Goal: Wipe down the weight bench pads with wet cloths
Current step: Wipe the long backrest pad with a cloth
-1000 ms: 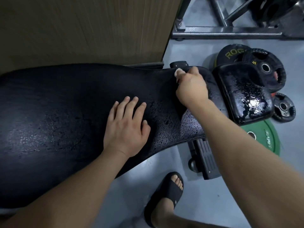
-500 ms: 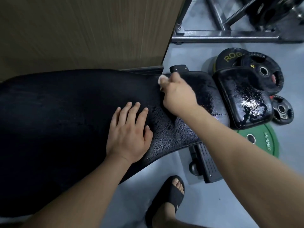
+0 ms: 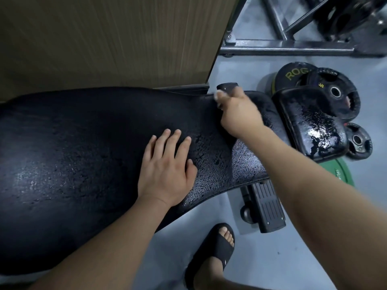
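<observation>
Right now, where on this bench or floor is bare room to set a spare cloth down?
Free: the back pad, its wide stretch left of the left hand; the grey floor between sandal and bench foot. Crowded: beyond the seat pad, where weight plates overlap.

Long black bench pad (image 3: 83, 153) wet-beaded, white cloth (image 3: 219, 96) at far edge

A wood-grain wall (image 3: 104, 38) fills the upper left above a pale grey floor (image 3: 261, 258), where a steel rack (image 3: 282, 47) crosses the top right and overlapping black plates (image 3: 335, 91) and a green plate (image 3: 339, 170) lie in dim, cool light.
</observation>
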`<action>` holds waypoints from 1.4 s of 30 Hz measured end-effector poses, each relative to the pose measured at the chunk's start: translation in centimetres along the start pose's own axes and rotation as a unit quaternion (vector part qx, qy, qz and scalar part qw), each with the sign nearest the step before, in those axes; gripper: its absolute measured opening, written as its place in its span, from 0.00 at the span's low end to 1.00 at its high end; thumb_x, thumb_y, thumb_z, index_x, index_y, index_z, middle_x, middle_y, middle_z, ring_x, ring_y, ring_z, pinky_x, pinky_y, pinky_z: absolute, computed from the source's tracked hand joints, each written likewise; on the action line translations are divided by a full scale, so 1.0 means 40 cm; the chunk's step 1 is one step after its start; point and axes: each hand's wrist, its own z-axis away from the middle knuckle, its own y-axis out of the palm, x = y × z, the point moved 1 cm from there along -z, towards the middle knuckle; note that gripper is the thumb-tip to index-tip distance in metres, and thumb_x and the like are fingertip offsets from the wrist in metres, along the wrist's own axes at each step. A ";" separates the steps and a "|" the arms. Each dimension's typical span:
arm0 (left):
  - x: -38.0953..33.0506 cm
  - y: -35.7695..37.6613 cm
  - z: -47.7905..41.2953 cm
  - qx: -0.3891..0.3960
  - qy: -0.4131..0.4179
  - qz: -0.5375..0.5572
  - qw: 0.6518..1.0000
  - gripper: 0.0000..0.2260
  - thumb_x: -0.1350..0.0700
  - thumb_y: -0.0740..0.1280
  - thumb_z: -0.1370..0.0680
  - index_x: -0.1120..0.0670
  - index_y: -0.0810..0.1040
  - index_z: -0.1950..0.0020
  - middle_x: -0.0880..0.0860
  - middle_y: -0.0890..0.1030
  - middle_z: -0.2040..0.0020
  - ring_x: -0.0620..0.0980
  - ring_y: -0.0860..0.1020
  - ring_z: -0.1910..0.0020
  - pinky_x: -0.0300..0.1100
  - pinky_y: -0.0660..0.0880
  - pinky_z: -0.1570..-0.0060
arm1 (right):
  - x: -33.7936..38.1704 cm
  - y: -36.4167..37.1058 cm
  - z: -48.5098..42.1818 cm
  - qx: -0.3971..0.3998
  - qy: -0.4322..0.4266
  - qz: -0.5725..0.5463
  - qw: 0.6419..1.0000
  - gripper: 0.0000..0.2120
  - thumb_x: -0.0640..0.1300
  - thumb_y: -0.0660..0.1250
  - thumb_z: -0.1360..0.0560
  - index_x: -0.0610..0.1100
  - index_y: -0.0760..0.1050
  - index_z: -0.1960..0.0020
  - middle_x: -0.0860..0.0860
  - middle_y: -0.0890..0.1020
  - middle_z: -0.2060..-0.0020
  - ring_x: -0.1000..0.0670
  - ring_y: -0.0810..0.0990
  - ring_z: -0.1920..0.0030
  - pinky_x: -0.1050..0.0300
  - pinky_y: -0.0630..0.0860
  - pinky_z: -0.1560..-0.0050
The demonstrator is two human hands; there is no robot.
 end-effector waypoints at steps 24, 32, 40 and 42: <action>0.000 -0.003 -0.002 -0.005 0.001 0.002 1.000 0.25 0.47 0.60 0.21 0.52 0.72 0.25 0.56 0.71 0.24 0.58 0.64 0.22 0.58 0.57 0.23 | 0.053 0.003 -0.024 -0.035 0.057 -0.027 0.997 0.22 0.36 0.62 0.23 0.50 0.75 0.31 0.43 0.70 0.38 0.38 0.72 0.37 0.49 0.74 0.41; 0.001 -0.002 0.000 0.000 0.000 -0.006 1.000 0.25 0.47 0.60 0.22 0.52 0.72 0.26 0.55 0.70 0.24 0.57 0.64 0.22 0.57 0.57 0.23 | 0.115 -0.002 -0.010 -0.029 -0.122 -0.026 0.992 0.24 0.37 0.61 0.22 0.54 0.77 0.30 0.43 0.75 0.44 0.39 0.72 0.45 0.45 0.74 0.44; 0.001 0.000 0.002 0.008 -0.003 -0.012 1.000 0.24 0.47 0.58 0.20 0.52 0.72 0.25 0.55 0.71 0.24 0.57 0.64 0.22 0.57 0.57 0.22 | -0.034 -0.098 -0.013 -0.017 0.079 -0.177 0.981 0.16 0.36 0.60 0.21 0.48 0.82 0.42 0.49 0.82 0.56 0.46 0.81 0.57 0.58 0.73 0.54; 0.000 -0.004 -0.001 0.001 -0.003 -0.008 1.000 0.24 0.47 0.58 0.21 0.53 0.73 0.25 0.56 0.71 0.24 0.57 0.64 0.22 0.57 0.57 0.22 | -0.033 -0.144 0.021 0.030 0.102 -0.284 0.953 0.10 0.38 0.60 0.19 0.45 0.79 0.47 0.46 0.83 0.61 0.48 0.79 0.64 0.55 0.75 0.61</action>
